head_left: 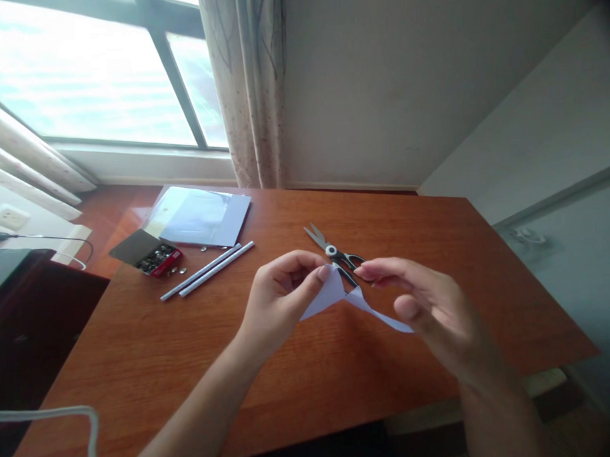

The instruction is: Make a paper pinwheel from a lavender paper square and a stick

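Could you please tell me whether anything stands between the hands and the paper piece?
Nothing visible does. The left hand pinches the paper piece, and the right hand is at its other end. The scissors lie beyond them on the table.

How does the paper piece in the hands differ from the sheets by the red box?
The paper piece is small, the sheets far larger. The paper piece is creased and bent, the sheets lie flat. The paper piece is pinched by the left hand above the table; the sheets rest untouched on it. Both are pale.
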### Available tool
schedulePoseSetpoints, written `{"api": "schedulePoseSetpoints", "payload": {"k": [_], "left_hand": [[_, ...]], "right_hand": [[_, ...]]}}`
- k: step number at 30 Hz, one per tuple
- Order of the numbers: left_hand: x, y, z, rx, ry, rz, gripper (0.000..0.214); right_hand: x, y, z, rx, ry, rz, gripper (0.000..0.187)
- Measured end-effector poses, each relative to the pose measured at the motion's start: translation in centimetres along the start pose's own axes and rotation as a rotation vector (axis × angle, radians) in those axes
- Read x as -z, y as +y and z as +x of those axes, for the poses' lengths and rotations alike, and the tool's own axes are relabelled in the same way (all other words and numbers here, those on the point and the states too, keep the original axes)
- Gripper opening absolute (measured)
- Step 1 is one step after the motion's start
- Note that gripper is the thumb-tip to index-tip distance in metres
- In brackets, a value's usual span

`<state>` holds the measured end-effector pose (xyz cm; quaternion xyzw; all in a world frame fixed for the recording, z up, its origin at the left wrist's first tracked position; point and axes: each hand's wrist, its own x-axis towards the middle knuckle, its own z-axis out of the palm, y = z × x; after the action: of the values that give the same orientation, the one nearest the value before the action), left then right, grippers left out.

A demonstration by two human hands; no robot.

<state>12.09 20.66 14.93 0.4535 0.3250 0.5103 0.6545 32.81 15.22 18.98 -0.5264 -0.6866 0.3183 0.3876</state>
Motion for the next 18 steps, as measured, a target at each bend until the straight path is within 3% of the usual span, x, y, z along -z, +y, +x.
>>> {"api": "schedulePoseSetpoints", "payload": {"k": [4, 8, 11, 18], "left_hand": [[0.2, -0.6, 0.0, -0.087, 0.014, 0.109, 0.008], [0.1, -0.7, -0.2, -0.166, 0.004, 0.201, 0.008], [0.0, -0.5, -0.3, -0.235, 0.018, 0.284, 0.007], [0.2, -0.3, -0.4, -0.359, 0.034, 0.457, 0.007]], "right_hand": [[-2.6, -2.0, 0.5, 0.046, 0.070, -0.235, 0.032], [-4.5, -1.9, 1.5, -0.006, 0.134, -0.218, 0.016], [-4.9, -1.7, 1.9, -0.001, 0.168, -0.191, 0.007], [-5.2, -1.6, 1.8, 0.065, 0.245, -0.321, 0.008]]}}
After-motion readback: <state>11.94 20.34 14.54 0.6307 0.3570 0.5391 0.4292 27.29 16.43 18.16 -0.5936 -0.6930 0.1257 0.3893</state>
